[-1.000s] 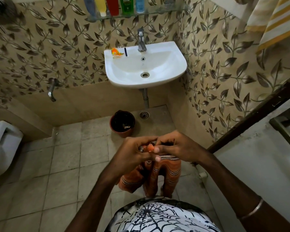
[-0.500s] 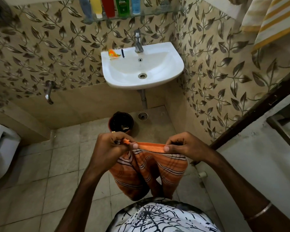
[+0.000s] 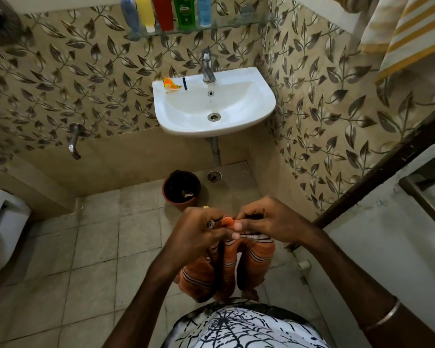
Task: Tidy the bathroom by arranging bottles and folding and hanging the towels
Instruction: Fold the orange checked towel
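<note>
An orange towel (image 3: pixel 226 267) with black and white stripes hangs doubled below my hands, in front of my waist. My left hand (image 3: pixel 199 232) and my right hand (image 3: pixel 266 219) pinch its top edge, held close together with fingertips touching. Several bottles (image 3: pixel 163 12) in grey, yellow, red, green and blue stand in a row on a glass shelf (image 3: pixel 236 22) above the sink. A yellow and white striped towel (image 3: pixel 407 28) hangs at the upper right.
A white sink (image 3: pixel 259 114) with a tap (image 3: pixel 207 69) is on the far wall; an orange wrapper (image 3: pixel 170 84) lies on its rim. A brown bin (image 3: pixel 181 189) stands under it. A toilet (image 3: pixel 3 227) is at the left, a door (image 3: pixel 387 259) at the right.
My hands were together, spread apart along the towel's top edge half a second ago, and have come back together, doubling the towel into two hanging folds.
</note>
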Demonstrator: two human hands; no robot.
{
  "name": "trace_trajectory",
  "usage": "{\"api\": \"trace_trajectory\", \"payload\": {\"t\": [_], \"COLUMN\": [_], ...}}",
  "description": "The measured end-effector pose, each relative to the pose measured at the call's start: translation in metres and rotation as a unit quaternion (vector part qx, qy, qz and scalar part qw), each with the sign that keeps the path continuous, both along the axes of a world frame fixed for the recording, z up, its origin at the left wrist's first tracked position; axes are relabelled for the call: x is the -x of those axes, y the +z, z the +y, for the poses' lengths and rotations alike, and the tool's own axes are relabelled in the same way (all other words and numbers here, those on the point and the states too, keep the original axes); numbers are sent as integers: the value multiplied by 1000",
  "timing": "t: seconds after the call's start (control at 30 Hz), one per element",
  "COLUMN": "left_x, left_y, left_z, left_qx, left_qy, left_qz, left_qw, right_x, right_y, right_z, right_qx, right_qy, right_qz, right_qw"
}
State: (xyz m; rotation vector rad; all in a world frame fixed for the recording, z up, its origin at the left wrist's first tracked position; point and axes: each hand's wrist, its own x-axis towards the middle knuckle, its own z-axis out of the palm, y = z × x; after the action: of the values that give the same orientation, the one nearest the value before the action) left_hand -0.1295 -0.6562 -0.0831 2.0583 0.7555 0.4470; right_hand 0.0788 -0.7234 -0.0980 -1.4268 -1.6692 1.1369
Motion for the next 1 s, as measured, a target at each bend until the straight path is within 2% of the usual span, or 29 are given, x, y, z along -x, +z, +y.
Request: {"api": "trace_trajectory", "payload": {"t": [0.17,0.33,0.47,0.6,0.73,0.9,1.0], "left_x": [11,30,29,15,-3,2,10], "left_y": [6,7,1,0,2,4,3], "left_z": [10,23,22,9,-4,0,9], "left_qx": [-48,-15,-32,56,81,15,5], "left_qy": [29,85,73,12,-31,4,53], "left_qz": [-16,-25,15,10,-3,-7,-21], "left_qw": [998,996,997,998,996,1000,998], "right_x": [-7,-20,-13,-1,7,1,-7], "right_y": [-2,-3,0,6,7,2,-3], "right_z": [-6,-14,-11,-6,-3,-8,-14], "right_qx": [38,44,17,0,-3,22,54], "right_qy": [-9,-36,-39,-8,10,-9,-27], "right_qz": [-15,15,18,4,-14,-21,-11], "right_qw": [999,998,999,1000,1000,1000,998]}}
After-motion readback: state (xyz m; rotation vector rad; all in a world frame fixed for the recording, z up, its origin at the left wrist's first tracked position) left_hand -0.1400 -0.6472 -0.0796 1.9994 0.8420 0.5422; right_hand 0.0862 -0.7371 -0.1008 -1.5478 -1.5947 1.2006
